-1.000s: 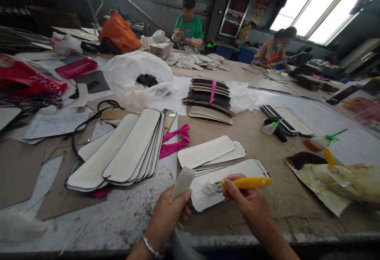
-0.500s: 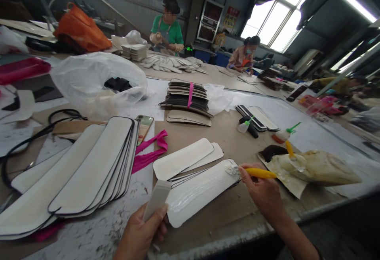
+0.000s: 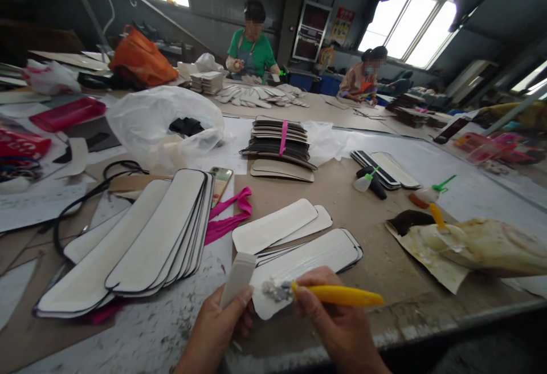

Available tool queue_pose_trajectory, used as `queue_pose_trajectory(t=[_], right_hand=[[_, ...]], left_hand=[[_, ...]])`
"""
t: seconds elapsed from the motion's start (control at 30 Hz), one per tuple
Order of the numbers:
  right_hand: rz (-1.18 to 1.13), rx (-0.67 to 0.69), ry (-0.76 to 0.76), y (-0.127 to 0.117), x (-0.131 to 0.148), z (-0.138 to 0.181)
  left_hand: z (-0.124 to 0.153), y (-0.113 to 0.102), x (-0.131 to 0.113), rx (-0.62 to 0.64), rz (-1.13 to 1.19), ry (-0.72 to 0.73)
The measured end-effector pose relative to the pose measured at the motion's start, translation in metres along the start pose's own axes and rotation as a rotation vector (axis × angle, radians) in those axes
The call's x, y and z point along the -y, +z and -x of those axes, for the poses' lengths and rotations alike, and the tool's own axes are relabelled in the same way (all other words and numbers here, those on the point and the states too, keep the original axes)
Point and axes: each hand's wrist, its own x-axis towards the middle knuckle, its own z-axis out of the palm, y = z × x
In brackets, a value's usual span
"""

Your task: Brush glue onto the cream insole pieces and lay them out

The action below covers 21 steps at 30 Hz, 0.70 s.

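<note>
My right hand [image 3: 331, 311] grips a glue brush by its yellow handle [image 3: 346, 295]. The brush's whitish, clotted tip [image 3: 276, 288] presses on the near end of a long white panel [image 3: 314, 251] with rounded corners. Wet streaks run along that panel, which lies on a few others. In my left hand [image 3: 224, 317] is a small stack of narrow pale strips [image 3: 239, 276], held upright between thumb and fingers beside the panel's near end. Just behind lies another white panel [image 3: 276, 224], overlapping a second one.
A fanned pile of white panels [image 3: 158, 231] lies left, near a pink ribbon [image 3: 231, 214] and a phone [image 3: 221, 183]. A glue-stained bag [image 3: 491, 243] with a yellow tool lies right. Beyond are small bottles [image 3: 363, 181], a tied bundle [image 3: 280, 143], and two people working.
My right hand has drawn the brush from the panel's far right end to its near left end. My left hand still holds the strips. The view has shifted slightly left.
</note>
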Motion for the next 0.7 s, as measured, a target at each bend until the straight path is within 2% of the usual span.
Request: queue_pose_trajectory(t=[0.07,0.13,0.33,0.43,0.6,0.7], right_hand=[[-0.013,0.044,-0.049,0.011,-0.004,0.001],[0.077,0.042,-0.088,0.004,-0.014,-0.004],[0.501,-0.171,-0.164,-0.07,-0.045,-0.027],[0.633,-0.225,-0.213,-0.091,-0.047,-0.032],[0.725,-0.203,-0.341,-0.092,-0.039,-0.03],[0.728,-0.213,-0.37,-0.089,-0.034,-0.028]], left_hand=[[0.0,0.0,0.001,-0.018,0.006,0.004],[0.0,0.001,0.002,-0.041,0.008,0.007],[0.0,0.003,0.001,-0.069,0.029,0.014],[0.0,0.003,0.001,-0.067,0.025,0.014],[0.001,-0.002,-0.008,0.008,-0.069,0.023],[0.003,-0.009,-0.016,-0.043,-0.119,0.076]])
